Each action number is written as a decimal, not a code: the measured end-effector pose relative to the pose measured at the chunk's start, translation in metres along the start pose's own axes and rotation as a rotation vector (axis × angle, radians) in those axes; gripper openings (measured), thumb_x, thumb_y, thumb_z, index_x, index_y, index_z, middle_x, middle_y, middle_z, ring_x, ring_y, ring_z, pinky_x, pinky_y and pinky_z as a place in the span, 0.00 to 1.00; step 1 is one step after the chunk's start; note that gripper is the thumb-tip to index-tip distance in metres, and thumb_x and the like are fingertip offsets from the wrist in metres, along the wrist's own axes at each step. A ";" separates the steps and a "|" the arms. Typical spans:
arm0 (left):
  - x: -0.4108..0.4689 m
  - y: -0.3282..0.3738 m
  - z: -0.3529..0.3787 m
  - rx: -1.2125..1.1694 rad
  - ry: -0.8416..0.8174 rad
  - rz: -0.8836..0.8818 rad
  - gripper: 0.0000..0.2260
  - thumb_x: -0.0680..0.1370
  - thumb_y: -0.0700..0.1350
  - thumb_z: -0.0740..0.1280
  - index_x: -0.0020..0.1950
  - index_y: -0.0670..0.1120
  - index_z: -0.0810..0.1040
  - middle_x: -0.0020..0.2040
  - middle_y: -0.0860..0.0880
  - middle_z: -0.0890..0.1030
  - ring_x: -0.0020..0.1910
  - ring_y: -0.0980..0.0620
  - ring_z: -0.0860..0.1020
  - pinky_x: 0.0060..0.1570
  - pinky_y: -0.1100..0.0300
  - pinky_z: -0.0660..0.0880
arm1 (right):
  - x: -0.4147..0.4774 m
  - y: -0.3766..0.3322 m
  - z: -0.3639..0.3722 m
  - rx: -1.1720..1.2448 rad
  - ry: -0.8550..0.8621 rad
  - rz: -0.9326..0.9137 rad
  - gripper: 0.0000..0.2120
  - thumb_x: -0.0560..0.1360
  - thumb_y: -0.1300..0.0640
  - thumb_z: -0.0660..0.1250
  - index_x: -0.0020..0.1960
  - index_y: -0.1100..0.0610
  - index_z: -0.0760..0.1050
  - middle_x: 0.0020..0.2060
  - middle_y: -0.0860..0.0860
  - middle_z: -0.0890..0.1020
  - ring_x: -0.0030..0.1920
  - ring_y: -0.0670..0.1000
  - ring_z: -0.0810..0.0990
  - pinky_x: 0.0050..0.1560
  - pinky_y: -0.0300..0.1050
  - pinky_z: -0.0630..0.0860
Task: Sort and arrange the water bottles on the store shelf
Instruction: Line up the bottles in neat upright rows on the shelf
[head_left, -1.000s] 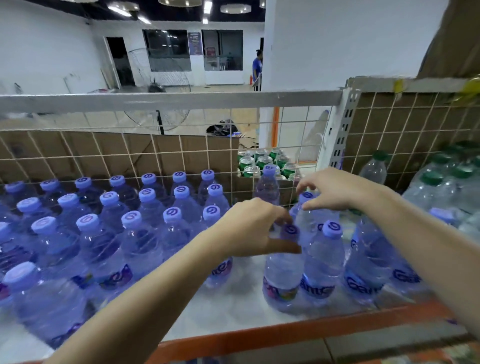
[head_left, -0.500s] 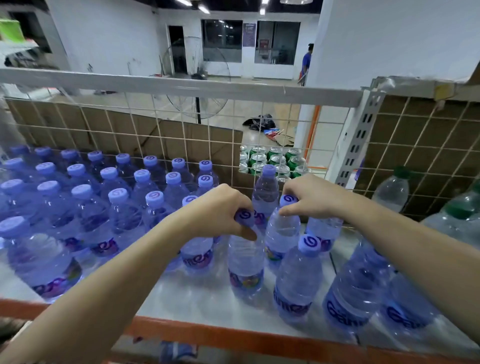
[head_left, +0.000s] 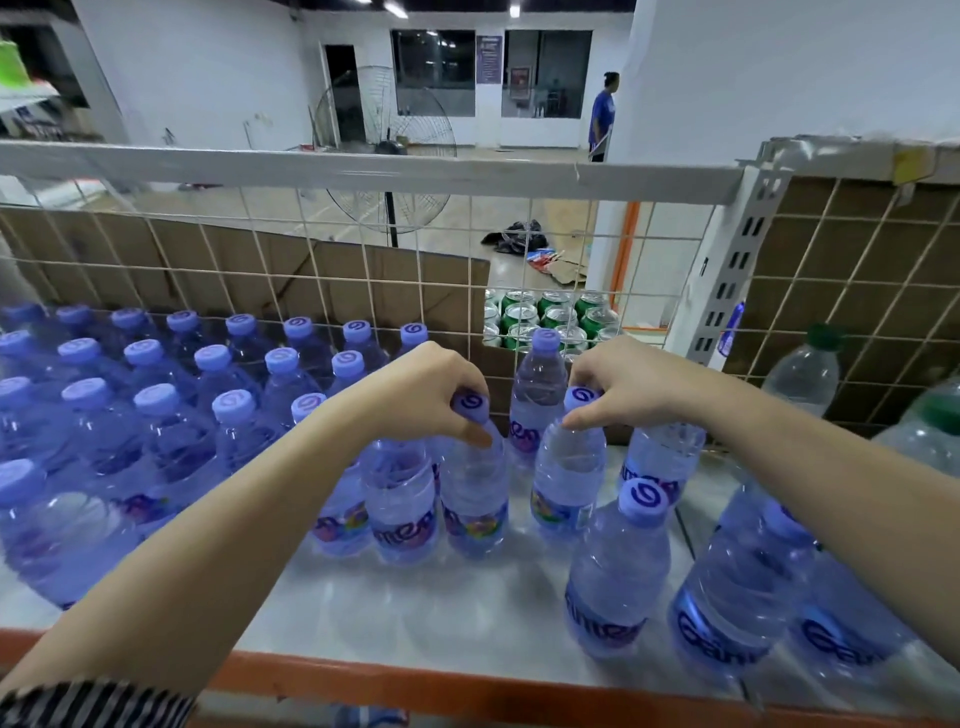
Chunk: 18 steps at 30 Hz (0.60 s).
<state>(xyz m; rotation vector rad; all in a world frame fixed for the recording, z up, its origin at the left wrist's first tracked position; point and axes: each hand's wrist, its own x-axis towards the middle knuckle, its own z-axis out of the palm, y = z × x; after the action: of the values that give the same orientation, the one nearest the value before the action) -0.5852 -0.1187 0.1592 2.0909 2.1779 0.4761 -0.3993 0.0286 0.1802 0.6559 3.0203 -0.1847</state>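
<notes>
Rows of clear water bottles with purple caps (head_left: 156, 415) stand packed on the left of the white shelf (head_left: 415, 613). My left hand (head_left: 426, 395) grips the neck of one purple-capped bottle (head_left: 475, 499) at the right end of those rows. My right hand (head_left: 623, 382) pinches the neck of another purple-capped bottle (head_left: 569, 483) just to its right. A lone bottle (head_left: 535, 400) stands behind, between my hands. Loose bottles (head_left: 618, 571) stand at the front right.
A wire grid backed with cardboard (head_left: 311, 280) closes the shelf's rear. Green cans (head_left: 550, 317) sit behind the grid. Green-capped bottles (head_left: 802, 371) stand at the far right. An orange rail (head_left: 467, 686) edges the shelf front. A fan and a person stand far off.
The view has shifted a little left and closer. My left hand has brought its bottle nearer the packed rows; my right hand still holds its bottle by the neck.
</notes>
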 end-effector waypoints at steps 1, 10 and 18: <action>0.001 0.000 0.000 0.000 -0.009 0.006 0.13 0.67 0.55 0.77 0.43 0.49 0.81 0.30 0.52 0.74 0.28 0.57 0.68 0.29 0.64 0.64 | -0.001 0.000 0.000 0.013 -0.008 -0.002 0.21 0.72 0.46 0.72 0.43 0.66 0.74 0.33 0.55 0.71 0.32 0.53 0.67 0.32 0.47 0.62; 0.007 0.005 -0.001 0.286 0.045 -0.012 0.31 0.64 0.71 0.70 0.33 0.41 0.73 0.26 0.48 0.68 0.25 0.54 0.62 0.32 0.54 0.65 | -0.002 -0.008 0.000 0.121 -0.075 -0.088 0.14 0.70 0.48 0.73 0.53 0.51 0.78 0.45 0.52 0.81 0.44 0.52 0.79 0.47 0.54 0.77; -0.004 -0.002 -0.002 0.065 -0.046 0.080 0.14 0.71 0.54 0.74 0.52 0.49 0.81 0.35 0.55 0.76 0.33 0.60 0.72 0.34 0.66 0.66 | -0.006 -0.017 0.004 0.180 -0.074 -0.084 0.15 0.72 0.45 0.73 0.55 0.51 0.79 0.39 0.47 0.78 0.38 0.45 0.75 0.40 0.42 0.71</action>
<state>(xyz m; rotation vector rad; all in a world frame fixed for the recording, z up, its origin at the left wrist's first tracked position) -0.5874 -0.1228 0.1596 2.2062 2.1196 0.3644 -0.4005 0.0099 0.1785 0.5200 2.9856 -0.4776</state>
